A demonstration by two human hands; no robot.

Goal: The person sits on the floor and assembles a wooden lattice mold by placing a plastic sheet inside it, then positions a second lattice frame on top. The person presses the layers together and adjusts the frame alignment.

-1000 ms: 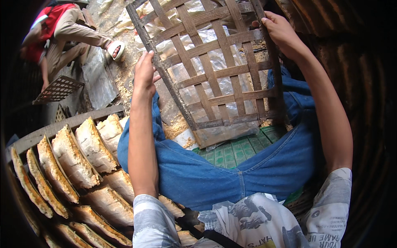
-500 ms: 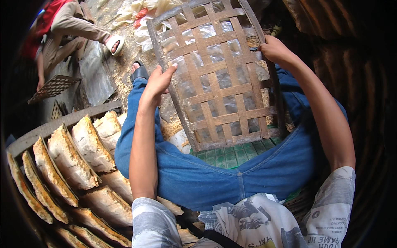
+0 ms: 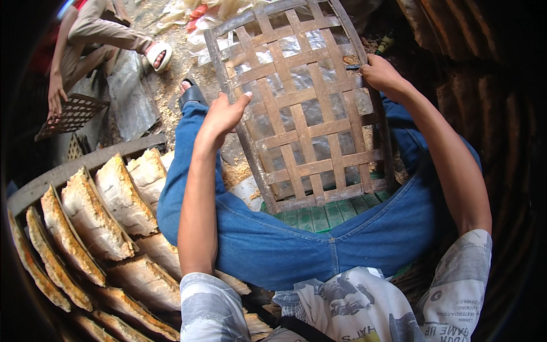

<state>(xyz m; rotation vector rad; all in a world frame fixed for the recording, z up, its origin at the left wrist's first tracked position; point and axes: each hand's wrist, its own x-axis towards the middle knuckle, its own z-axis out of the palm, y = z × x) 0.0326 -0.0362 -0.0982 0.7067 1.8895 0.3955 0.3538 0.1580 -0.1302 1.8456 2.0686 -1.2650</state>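
Observation:
Between my knees stands a rectangular wooden lattice frame [image 3: 307, 141], woven from flat brown slats inside a darker border. My left hand [image 3: 223, 117] grips its left side rail, thumb laid over the front. At the upper part of the right rail, my right hand [image 3: 383, 74] is closed around the wood. The frame leans, its lower end just above a green slatted surface [image 3: 319, 218] between my thighs. Crumpled clear plastic sheeting [image 3: 310, 111] shows through the gaps. The undersides of my fingers are partly hidden behind the rails.
At lower left, several curved slabs with pale faces and orange-brown crumbly edges [image 3: 94, 214] stand in rows beside a grey curved rail [image 3: 85, 165]. A co-worker's hand [image 3: 56, 102] holds a smaller lattice panel [image 3: 73, 117] at upper left. Plastic bags [image 3: 188, 17] and crumbs litter the ground.
The lattice frame has shifted very slightly down and right with both my hands still on it. The co-worker's arm and hand have come further into view over the smaller panel.

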